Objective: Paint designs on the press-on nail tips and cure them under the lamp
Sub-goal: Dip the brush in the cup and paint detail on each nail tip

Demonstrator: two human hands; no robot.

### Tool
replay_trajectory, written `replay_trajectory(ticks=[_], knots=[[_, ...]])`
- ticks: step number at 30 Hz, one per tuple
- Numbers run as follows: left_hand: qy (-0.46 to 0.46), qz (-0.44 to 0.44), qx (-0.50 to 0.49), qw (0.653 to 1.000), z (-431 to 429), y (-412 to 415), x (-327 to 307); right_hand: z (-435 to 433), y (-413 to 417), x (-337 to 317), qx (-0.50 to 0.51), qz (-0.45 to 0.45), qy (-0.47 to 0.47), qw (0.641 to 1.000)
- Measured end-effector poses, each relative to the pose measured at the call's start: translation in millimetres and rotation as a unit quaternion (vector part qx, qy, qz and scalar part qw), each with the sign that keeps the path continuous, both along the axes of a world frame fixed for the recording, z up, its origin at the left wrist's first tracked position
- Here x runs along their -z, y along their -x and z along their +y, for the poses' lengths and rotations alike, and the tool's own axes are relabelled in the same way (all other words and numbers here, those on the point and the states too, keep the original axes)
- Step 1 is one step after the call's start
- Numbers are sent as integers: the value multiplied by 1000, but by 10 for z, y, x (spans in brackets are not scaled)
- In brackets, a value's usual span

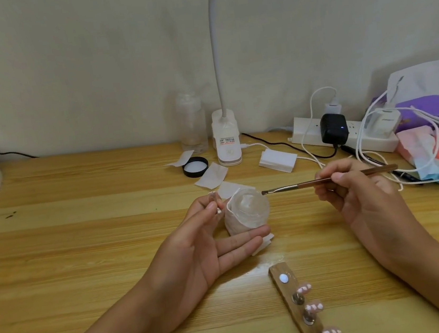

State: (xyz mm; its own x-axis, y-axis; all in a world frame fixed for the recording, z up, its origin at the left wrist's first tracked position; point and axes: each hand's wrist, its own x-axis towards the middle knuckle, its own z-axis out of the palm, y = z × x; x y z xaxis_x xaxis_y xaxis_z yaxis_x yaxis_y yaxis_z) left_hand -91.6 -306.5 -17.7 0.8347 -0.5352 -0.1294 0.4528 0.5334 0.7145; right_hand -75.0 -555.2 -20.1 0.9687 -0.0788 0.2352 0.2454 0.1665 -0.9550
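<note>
Wooden worktop (83, 238), pale wall behind. Left hand (209, 248) pinches a clear nail tip (213, 196) between thumb and forefinger, other fingers straight beside the jar (248, 207). Right hand (360, 196) pinches the brush (325, 180), bristles at the jar rim. Looks like loading gel. Next needs a steady stroke on the tip. Painted tips (304, 288) sit below the right hand.

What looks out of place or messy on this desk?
Nothing looks spilled. A black lid lies upturned beside the lamp base, loose wipes lie scattered near it, and white cables tangle across the bags at right.
</note>
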Motion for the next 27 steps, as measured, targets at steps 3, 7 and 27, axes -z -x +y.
replay_trajectory(ticks=[3, 7, 27], knots=[[-2, 1, 2, 1000, 2, 0, -8, 3, -20, -2, -23, 40, -22, 999], [-2, 2, 1, 1000, -1, 9, -22, -12, -57, 3, -31, 90, -59, 994], [-278, -237, -77, 928, -36, 324, 65, -74, 78, -451, -14, 23, -60, 998]])
